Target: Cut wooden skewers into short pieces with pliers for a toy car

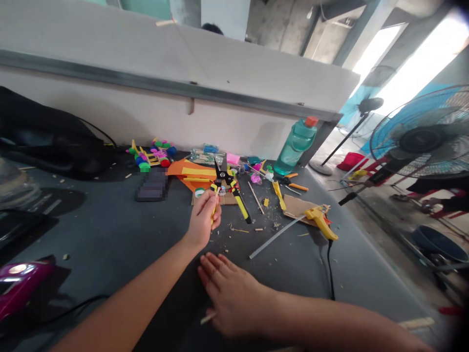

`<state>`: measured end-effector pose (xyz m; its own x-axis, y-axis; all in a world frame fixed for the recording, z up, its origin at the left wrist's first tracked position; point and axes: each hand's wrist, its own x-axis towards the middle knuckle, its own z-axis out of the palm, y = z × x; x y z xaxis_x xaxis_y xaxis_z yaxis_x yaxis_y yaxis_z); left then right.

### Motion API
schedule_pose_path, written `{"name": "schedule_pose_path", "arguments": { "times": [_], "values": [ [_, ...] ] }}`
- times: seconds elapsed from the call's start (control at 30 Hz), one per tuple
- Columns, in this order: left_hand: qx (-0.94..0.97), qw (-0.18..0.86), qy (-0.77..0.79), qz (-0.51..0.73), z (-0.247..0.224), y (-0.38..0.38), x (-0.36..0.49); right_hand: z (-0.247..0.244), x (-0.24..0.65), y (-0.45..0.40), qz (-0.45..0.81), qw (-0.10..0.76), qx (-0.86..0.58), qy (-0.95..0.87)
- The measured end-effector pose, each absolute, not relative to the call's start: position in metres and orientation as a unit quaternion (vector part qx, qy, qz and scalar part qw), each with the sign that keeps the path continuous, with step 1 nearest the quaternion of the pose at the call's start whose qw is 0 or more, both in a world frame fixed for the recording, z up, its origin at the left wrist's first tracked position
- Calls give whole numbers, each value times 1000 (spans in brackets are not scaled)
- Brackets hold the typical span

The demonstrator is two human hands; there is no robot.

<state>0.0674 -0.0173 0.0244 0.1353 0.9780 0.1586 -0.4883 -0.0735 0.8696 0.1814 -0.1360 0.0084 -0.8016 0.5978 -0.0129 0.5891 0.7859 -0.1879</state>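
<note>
Head view: the left hand (205, 213) pinches a slim yellow piece (213, 214), fingers curled, with the cutters (223, 176) just beyond the fingertips. The right hand (238, 298) lies palm down, fingers together; a stick (207, 319) pokes out by its thumb, whether gripped I cannot tell.

No text, label, brand, number or sign can be read. The faint pale markings on the bottle (295, 148) and the small print on the fan (421, 139) are too blurred and small to make out, and the phone (151, 186) is pixelated.
</note>
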Motion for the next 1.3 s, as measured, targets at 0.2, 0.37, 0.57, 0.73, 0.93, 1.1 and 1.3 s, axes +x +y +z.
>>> {"name": "schedule_pose_path", "arguments": {
  "times": [0.2,0.37,0.57,0.73,0.93,1.1,1.3],
  "values": [
    [430,612,285,599,25,-17,64,-2,227,-80,13,13,-516,-856],
    [433,611,279,601,22,-16,65,11,217,-99,21,16,-472,-881],
    [458,593,275,602,25,-17,61,5,171,-109,70,24,-301,-951],
    [451,599,278,601,26,-17,60,9,214,-63,-40,-47,-429,-901],
    [453,615,254,594,22,-18,63,19,206,-66,8,33,-462,-886],
    [463,601,255,599,23,-17,59,9,152,-61,83,0,-349,-933],
    [450,593,263,615,23,-12,54,1,187,-33,-19,-44,-453,-890]
  ]
}}
